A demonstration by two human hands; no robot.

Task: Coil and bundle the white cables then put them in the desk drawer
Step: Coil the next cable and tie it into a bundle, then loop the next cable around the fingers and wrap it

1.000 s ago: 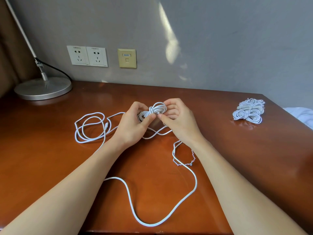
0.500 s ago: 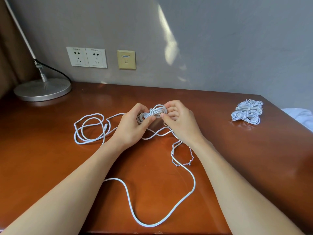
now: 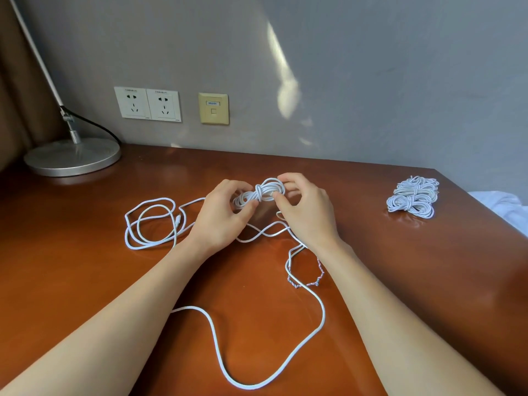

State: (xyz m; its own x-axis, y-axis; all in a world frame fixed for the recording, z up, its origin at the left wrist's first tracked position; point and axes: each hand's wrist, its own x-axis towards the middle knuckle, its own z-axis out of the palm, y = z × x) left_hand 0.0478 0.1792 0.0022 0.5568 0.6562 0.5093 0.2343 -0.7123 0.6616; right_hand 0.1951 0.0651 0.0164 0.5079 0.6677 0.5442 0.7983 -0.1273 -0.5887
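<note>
There were two hands, the left hand (image 3: 220, 220) and the right hand (image 3: 307, 217), and one small bundle (image 3: 258, 194). One pile of bundles (image 3: 413, 197) was there; their number was not clear. The wall (image 3: 371, 81) carried two white sockets (image 3: 132, 102) (image 3: 163, 105) and one beige plate (image 3: 213, 108). One lamp (image 3: 73, 157) was counted, on one desk (image 3: 71, 281).

Likely a bedroom or hotel room; a glossy wooden desk (image 3: 85, 281) under the left hand (image 3: 220, 218) and right hand (image 3: 305, 215) meets a grey wall (image 3: 371, 81); beyond the left hand, twin sockets (image 3: 147, 104) and a data port (image 3: 213, 108); far left, a lamp (image 3: 71, 157) and curtain (image 3: 14, 95); far right, white bedding (image 3: 503, 204).
</note>
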